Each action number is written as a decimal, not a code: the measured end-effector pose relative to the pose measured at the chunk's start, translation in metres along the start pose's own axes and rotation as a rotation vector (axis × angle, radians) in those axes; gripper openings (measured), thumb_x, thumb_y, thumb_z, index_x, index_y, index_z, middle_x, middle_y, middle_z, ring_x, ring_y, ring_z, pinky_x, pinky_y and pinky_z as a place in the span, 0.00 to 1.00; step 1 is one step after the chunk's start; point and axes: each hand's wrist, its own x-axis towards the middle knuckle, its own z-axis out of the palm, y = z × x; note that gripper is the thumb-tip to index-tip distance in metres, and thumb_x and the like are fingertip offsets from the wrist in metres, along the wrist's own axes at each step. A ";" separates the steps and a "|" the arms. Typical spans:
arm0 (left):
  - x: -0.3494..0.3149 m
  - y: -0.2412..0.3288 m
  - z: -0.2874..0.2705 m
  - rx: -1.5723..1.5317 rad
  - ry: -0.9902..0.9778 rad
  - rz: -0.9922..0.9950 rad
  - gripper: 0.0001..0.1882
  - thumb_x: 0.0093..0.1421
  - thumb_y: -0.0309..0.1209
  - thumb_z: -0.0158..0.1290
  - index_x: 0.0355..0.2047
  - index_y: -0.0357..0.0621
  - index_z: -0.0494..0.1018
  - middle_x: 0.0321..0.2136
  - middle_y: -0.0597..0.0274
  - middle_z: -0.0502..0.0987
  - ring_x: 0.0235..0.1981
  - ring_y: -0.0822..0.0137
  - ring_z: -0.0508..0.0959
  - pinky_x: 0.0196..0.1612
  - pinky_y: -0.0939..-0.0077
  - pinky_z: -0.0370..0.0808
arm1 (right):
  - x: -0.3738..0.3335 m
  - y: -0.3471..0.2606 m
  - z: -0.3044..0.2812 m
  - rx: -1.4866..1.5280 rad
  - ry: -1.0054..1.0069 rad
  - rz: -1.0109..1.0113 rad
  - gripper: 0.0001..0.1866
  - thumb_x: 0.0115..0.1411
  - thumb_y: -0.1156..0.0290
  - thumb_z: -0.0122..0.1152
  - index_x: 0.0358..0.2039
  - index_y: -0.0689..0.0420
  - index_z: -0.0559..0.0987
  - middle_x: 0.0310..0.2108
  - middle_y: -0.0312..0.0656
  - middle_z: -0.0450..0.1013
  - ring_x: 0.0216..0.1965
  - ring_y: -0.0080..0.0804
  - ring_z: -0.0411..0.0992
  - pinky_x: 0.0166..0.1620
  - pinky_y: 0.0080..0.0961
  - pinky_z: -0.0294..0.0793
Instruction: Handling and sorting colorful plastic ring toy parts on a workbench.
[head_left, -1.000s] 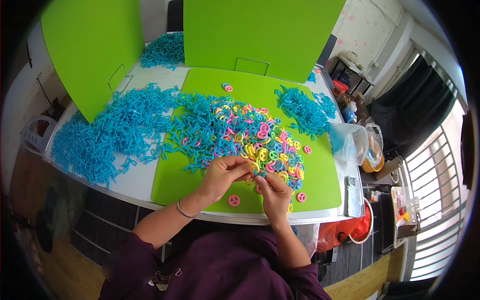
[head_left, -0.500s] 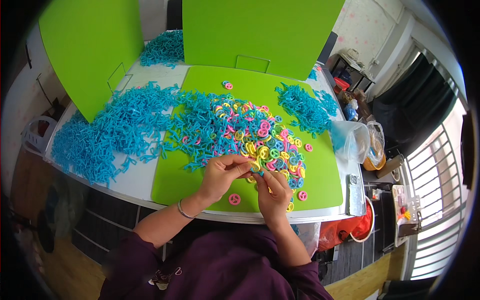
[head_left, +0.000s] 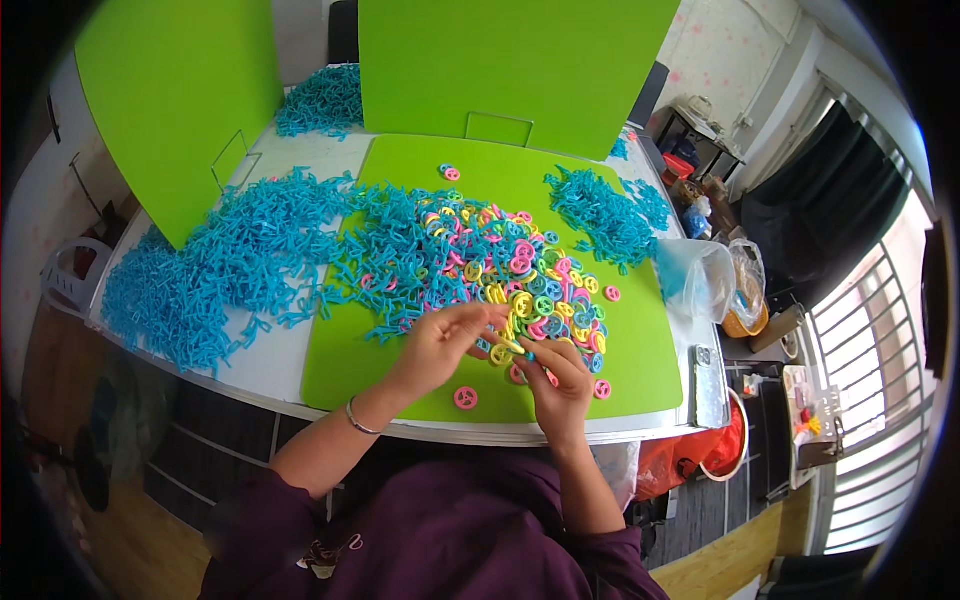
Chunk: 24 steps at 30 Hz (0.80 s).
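A white-topped desk (head_left: 348,150) carries everything, with a large bright green panel (head_left: 515,60) upright along its back and another green panel (head_left: 170,90) upright at the left. A flat bright green mat (head_left: 640,350) covers the middle. A broad pile of blue forked plastic pieces (head_left: 260,225) lies left of the mat. On the mat, a multicoloured heap of small spoked plastic wheels (head_left: 550,300), pink, yellow, green and blue, mixes at its left with more blue pieces. These piles lie much as they did a second ago.

The left hand (head_left: 435,345) is over the front of the heap, fingers half curled; whether they pinch anything I cannot tell. Half a second ago its fingertips met those of the right hand (head_left: 562,385); now a narrow gap parts them. The right hand is closed, thumb against fingers, on a blue plastic piece (head_left: 529,354) just in front of the heap. A yellow plastic wheel (head_left: 512,346) shows at its tip; whether the two are joined is too small to tell. One pink spoked wheel (head_left: 466,398) lies alone near the mat's front edge, where it lay before.
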 end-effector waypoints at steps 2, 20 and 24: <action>0.005 0.001 -0.010 0.051 0.067 -0.014 0.12 0.62 0.30 0.52 0.43 0.38 0.75 0.35 0.62 0.77 0.31 0.75 0.76 0.32 0.81 0.76 | -0.005 -0.005 -0.010 0.004 0.001 0.029 0.17 0.44 0.86 0.64 0.37 0.58 0.82 0.36 0.41 0.74 0.38 0.29 0.72 0.37 0.20 0.72; -0.040 0.005 -0.059 1.139 0.088 0.065 0.19 0.46 0.33 0.64 0.39 0.45 0.75 0.33 0.60 0.73 0.35 0.62 0.74 0.40 0.70 0.73 | -0.063 -0.041 -0.164 -0.790 -0.398 0.221 0.21 0.43 0.72 0.71 0.40 0.58 0.79 0.42 0.44 0.74 0.45 0.43 0.71 0.47 0.34 0.71; -0.031 -0.003 -0.049 1.065 0.028 0.078 0.15 0.47 0.31 0.63 0.35 0.43 0.75 0.29 0.61 0.75 0.29 0.64 0.76 0.35 0.74 0.74 | -0.041 -0.047 -0.120 -0.558 -0.306 0.152 0.19 0.44 0.75 0.70 0.40 0.58 0.79 0.40 0.44 0.75 0.41 0.41 0.73 0.44 0.32 0.72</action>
